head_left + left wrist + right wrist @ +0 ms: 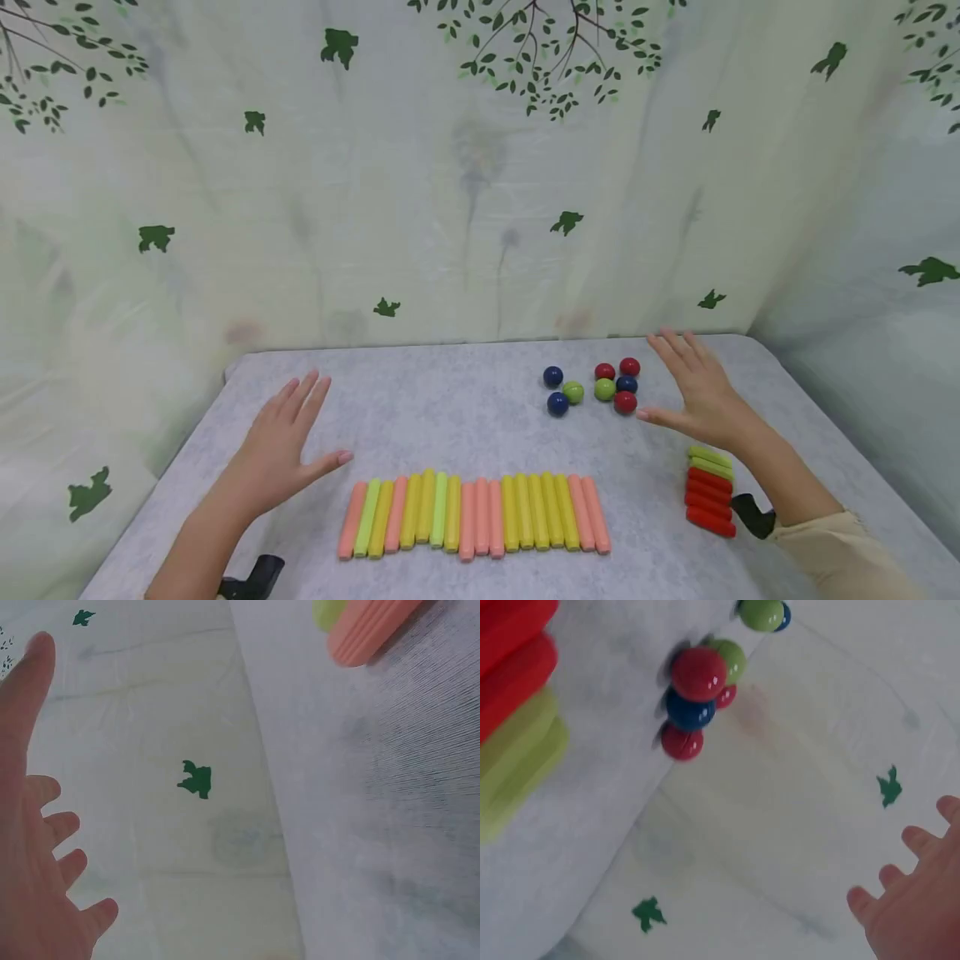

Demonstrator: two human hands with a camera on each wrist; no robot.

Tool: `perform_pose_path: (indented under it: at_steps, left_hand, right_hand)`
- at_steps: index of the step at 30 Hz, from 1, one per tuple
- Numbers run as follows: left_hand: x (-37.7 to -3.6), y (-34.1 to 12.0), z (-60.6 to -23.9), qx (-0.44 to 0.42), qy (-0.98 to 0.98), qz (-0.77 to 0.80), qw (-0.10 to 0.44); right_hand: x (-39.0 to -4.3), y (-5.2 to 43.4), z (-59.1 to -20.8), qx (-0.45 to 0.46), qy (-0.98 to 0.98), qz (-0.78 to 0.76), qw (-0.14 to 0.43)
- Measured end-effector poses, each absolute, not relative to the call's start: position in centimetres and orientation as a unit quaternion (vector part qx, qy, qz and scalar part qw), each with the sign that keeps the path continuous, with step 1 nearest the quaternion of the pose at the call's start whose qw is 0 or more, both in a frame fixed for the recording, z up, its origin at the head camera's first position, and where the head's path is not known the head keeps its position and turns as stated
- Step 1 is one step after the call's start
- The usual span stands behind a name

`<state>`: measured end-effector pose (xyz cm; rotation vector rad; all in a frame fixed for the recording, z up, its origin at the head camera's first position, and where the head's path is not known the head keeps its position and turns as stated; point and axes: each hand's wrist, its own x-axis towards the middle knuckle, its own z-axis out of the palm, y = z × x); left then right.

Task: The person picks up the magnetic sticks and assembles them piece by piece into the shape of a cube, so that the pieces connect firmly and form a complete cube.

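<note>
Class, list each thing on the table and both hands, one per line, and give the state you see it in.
Left hand: open, fingers spread, above the table, holding nothing.
Right hand: open, beside the balls, holding nothing.
Row of sticks: lying flat, side by side.
Red and green sticks: lying side by side, apart from the row.
Balls: resting loose in a cluster.
Table: flat, grey.

— What carries the things?
— A grey table (450, 408) with a mottled top.
— What lies on it?
— Near the front edge, a row of sticks (474, 512), side by side, in pink, yellow and light green. On the right, a small stack of red and green sticks (709, 492). Further back, a group of balls (596, 386), which are blue, green and red.
</note>
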<state>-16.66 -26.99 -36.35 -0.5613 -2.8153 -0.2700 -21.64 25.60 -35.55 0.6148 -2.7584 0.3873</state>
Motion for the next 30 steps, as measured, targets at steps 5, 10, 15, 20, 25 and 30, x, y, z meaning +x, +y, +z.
perform_pose_path:
  at_steps: [5, 10, 15, 20, 25, 30]
  left_hand:
    - [-15.7, -26.9, -38.7, -0.185, -0.955, -0.211, 0.093]
    - [-14.4, -26.4, -40.5, -0.141, -0.942, -0.303, 0.003]
    - [-13.8, -25.7, -42.1, -0.075, -0.919, -0.370, -0.113]
    - [-13.7, -25.0, -43.1, -0.042, -0.905, -0.389, -0.168]
    - [-14.0, -23.9, -42.7, -0.014, -0.928, -0.330, -0.174]
    - [-14.0, -23.3, -41.9, 0.017, -0.939, -0.294, -0.179]
  right_hand:
    - [-22.5, 23.1, -36.5, 0.224, -0.950, 0.196, 0.091]
    - [-23.6, 20.8, -38.1, 0.241, -0.934, 0.262, 0.037]
    - [-24.7, 19.0, -39.8, 0.234, -0.916, 0.325, -0.020]
    - [-25.9, 17.5, -41.2, 0.209, -0.910, 0.352, -0.068]
    - [-26.6, 16.4, -42.1, 0.205, -0.911, 0.346, -0.091]
    - [-27.1, 15.9, -43.1, 0.191, -0.927, 0.313, -0.083]
